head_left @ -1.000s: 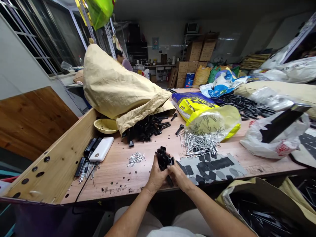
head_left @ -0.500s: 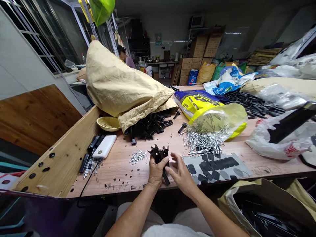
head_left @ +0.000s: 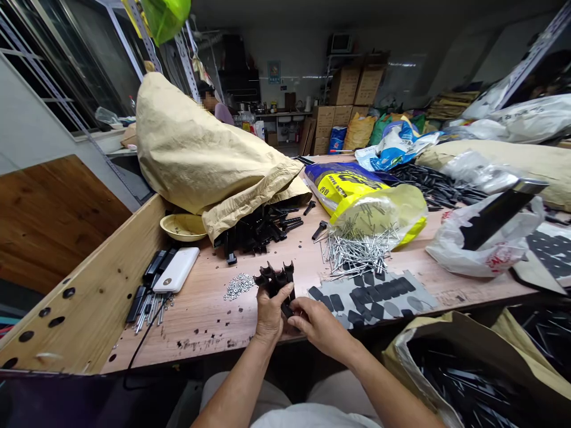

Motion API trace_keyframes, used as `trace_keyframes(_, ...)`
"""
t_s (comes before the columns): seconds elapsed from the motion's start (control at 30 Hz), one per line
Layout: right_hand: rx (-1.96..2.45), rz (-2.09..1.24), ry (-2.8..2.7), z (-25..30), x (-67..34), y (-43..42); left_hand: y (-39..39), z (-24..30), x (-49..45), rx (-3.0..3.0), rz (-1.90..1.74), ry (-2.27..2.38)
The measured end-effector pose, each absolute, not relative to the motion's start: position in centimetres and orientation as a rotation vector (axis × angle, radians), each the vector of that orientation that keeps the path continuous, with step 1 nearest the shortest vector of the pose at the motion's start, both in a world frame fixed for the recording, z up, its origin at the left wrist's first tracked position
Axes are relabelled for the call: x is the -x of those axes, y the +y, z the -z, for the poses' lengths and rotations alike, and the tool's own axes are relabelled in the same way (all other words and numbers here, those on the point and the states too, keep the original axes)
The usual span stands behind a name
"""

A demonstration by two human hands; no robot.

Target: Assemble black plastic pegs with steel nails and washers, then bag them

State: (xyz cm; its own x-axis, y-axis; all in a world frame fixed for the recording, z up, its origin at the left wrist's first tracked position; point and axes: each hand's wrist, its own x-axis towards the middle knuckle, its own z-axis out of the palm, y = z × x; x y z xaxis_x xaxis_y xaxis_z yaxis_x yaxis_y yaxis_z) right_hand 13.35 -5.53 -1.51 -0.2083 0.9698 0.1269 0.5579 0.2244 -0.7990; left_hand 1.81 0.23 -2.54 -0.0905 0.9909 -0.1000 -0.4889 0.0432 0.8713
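Upright in my left hand (head_left: 270, 315) is a bunch of several black plastic parts (head_left: 277, 278) with forked, claw-like tops. My left thumb lies across their front and the fingers wrap behind. My right hand (head_left: 323, 326) is closed at the lower end of the bunch, thumb and fingers pinching a black part there; the fingers partly hide it. Left of the bunch lies a small heap of metal nuts (head_left: 239, 286). Beyond it, similar black parts (head_left: 256, 229) spill from a large tan sack (head_left: 209, 154).
Long metal screws (head_left: 357, 252) spill from a yellow bag (head_left: 343, 187). Black pads lie on a grey sheet (head_left: 419, 285). A white power bank (head_left: 182, 270), a yellow bowl (head_left: 181, 227) and a wooden side board (head_left: 96, 297) are at left. An open sack (head_left: 401, 351) stands below right.
My right hand has closed from spread fingers onto the lower end of the black parts. The view has turned slightly right. My left hand keeps its hold.
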Motion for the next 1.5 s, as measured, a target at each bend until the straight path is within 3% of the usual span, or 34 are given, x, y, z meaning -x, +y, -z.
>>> trace_keyframes(0.2, 1.338, -1.092, -1.937, 0.7, -16.5, -6.0, 2.1, 0.8, 0.3, -0.639, -1.352, 0.834)
trace_keyframes(0.3, 1.239, -1.25, -1.715, 1.3, -18.1, -5.7, 2.5, 0.8, 1.1, -0.71, -1.375, 0.769)
trace_keyframes(0.6, 1.426, -0.72, -1.673, 2.7, -16.6, -3.0, 0.0, 3.5, -1.7, -1.076, -1.162, 0.822)
trace_keyframes(0.87, 1.323, -0.58, -1.826, 4.1, -17.0, -1.9, 1.1, 3.8, -1.6, -1.212, -0.953, 0.856)
trace_keyframes(1.1, 1.588, -0.27, -1.906, 1.7, -17.2, -1.5, 2.5, 3.9, -2.2, -1.466, -1.14, 0.871)
trace_keyframes(1.3, 1.421, -0.369, -1.681, -0.2, -15.7, -1.5, 2.8, 3.9, -2.7, -1.246, -1.275, 0.936)
trace_keyframes(1.5, 1.27, -0.1, -1.879, -0.3, -14.4, -2.0, 3.4, 4.8, -2.3, -0.918, -1.34, 0.912)
